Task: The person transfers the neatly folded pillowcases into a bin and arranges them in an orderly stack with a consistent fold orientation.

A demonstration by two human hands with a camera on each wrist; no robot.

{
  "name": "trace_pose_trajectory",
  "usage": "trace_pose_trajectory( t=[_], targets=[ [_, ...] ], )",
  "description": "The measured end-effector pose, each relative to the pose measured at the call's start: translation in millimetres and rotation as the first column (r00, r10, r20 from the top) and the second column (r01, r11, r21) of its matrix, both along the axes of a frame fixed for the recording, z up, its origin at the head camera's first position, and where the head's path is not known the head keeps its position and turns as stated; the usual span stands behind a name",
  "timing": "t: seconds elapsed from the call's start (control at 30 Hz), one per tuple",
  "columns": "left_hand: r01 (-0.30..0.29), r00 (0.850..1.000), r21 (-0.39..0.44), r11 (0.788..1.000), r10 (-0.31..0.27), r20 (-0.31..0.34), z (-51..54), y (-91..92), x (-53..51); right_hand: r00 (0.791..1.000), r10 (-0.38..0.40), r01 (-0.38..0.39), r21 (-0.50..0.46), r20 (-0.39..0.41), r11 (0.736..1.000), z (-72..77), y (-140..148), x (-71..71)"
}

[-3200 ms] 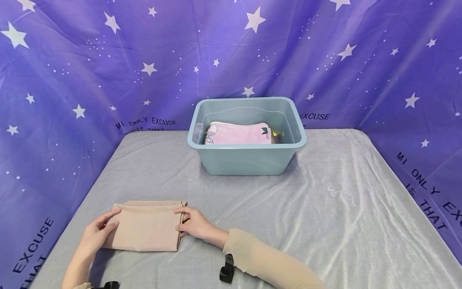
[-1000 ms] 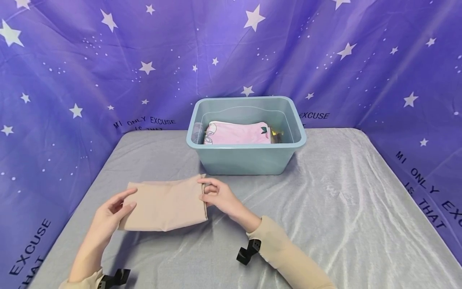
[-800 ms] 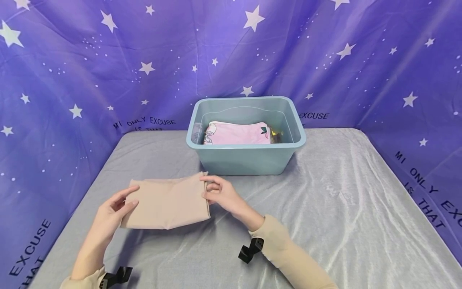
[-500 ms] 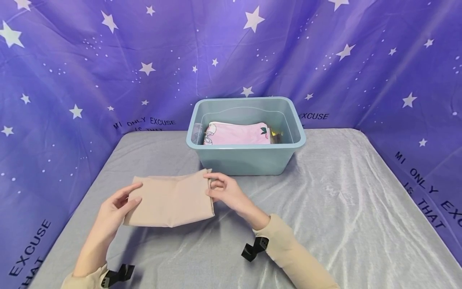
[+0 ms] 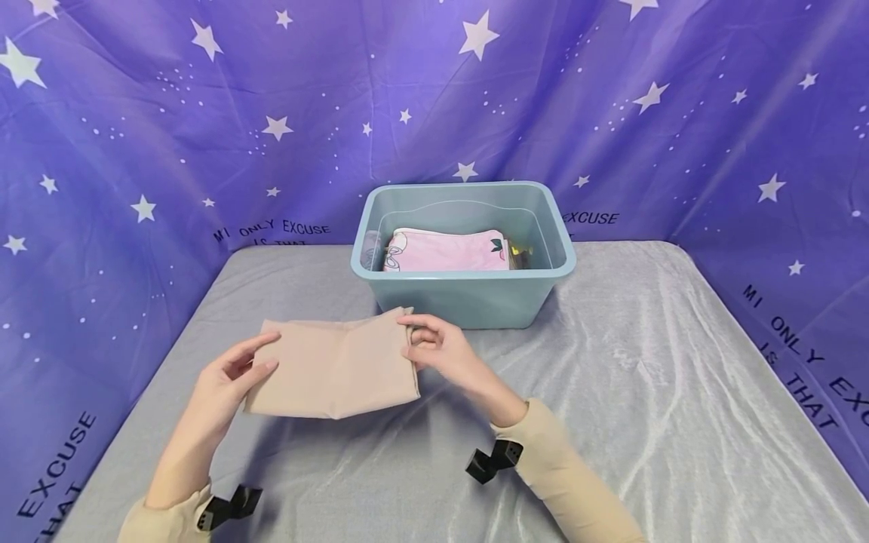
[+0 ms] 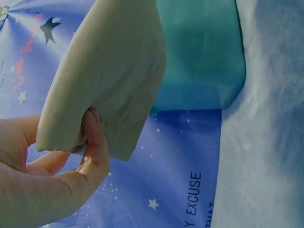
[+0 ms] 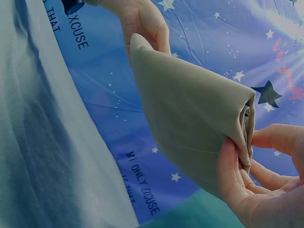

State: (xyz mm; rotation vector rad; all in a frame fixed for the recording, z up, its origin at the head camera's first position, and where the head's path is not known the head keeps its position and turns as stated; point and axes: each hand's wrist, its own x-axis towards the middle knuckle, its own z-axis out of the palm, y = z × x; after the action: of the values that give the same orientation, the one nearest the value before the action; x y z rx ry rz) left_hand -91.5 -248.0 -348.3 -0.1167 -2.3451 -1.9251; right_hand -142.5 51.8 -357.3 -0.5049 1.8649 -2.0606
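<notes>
A folded beige cloth (image 5: 336,369) hangs above the grey table cover, sagging a little along its middle. My left hand (image 5: 220,388) pinches its left end between thumb and fingers, which the left wrist view shows close up on the cloth (image 6: 109,71). At the opposite end, my right hand (image 5: 451,354) grips the layered edge. Several folded layers show at that edge of the cloth (image 7: 194,109) in the right wrist view, with the thumb on one face and fingers behind. What kind of cloth item it is, I cannot tell.
Just beyond the cloth stands a blue-grey plastic bin (image 5: 468,302). Inside it lie a folded pink cloth (image 5: 448,251), a clear item at the left and something yellowish (image 5: 521,256) at the right. A purple star-printed curtain (image 5: 271,90) surrounds the grey-covered table (image 5: 652,392).
The beige cloth lay on the table at first; both hands have lifted it and carried it forward and right, closer to the bin. The bin has stayed put.
</notes>
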Motion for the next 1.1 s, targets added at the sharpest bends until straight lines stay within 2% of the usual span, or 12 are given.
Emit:
trace_pose_trajectory(
  t=[0.03, 0.07, 0.17, 0.27, 0.3, 0.37, 0.53, 0.8, 1.1],
  targets=[
    [0.002, 1.000, 0.004, 1.000, -0.002, -0.003, 0.2, 0.9, -0.9, 1.000, -0.004, 0.004, 0.007, -0.001, 1.000, 1.8, 1.6, 0.3],
    [0.047, 0.999, 0.055, 0.997, -0.046, -0.029, -15.1, -7.4, -9.0, 1.000, -0.010, 0.010, 0.015, -0.001, 1.000, 3.4, 3.3, 0.5],
    [0.059, 0.998, 0.039, 0.998, -0.057, -0.038, -13.8, -4.7, -11.5, 1.000, -0.022, 0.022, 0.023, -0.010, 0.999, 8.9, 7.3, 1.8],
    [0.052, 0.998, 0.042, 0.998, -0.051, -0.027, -9.2, 0.2, -12.4, 0.999, -0.029, 0.029, 0.011, -0.016, 1.000, 14.4, 10.6, 3.3],
    [0.010, 1.000, -0.011, 1.000, -0.010, -0.002, 8.4, 11.3, -5.4, 0.999, -0.031, 0.031, 0.006, -0.019, 0.999, 16.0, 11.7, 3.6],
    [0.008, 1.000, 0.000, 1.000, -0.008, -0.001, 12.4, 15.2, -5.8, 0.999, -0.039, 0.039, -0.004, -0.026, 0.999, 18.7, 14.0, 4.2],
    [0.010, 1.000, 0.037, 0.999, -0.010, -0.009, 19.8, 23.4, -8.9, 0.997, -0.060, 0.060, -0.008, -0.045, 0.998, 24.7, 20.8, 4.8],
    [0.055, 0.999, 0.048, 0.997, -0.054, -0.005, 30.1, 33.3, -16.1, 0.995, -0.079, 0.079, -0.009, -0.065, 0.997, 33.1, 34.0, 4.1],
    [0.079, 0.997, 0.063, 0.995, -0.078, -0.016, 41.6, 45.7, -23.6, 0.987, -0.133, 0.136, 0.019, -0.094, 0.991, 44.3, 47.3, 4.9]
  ],
)
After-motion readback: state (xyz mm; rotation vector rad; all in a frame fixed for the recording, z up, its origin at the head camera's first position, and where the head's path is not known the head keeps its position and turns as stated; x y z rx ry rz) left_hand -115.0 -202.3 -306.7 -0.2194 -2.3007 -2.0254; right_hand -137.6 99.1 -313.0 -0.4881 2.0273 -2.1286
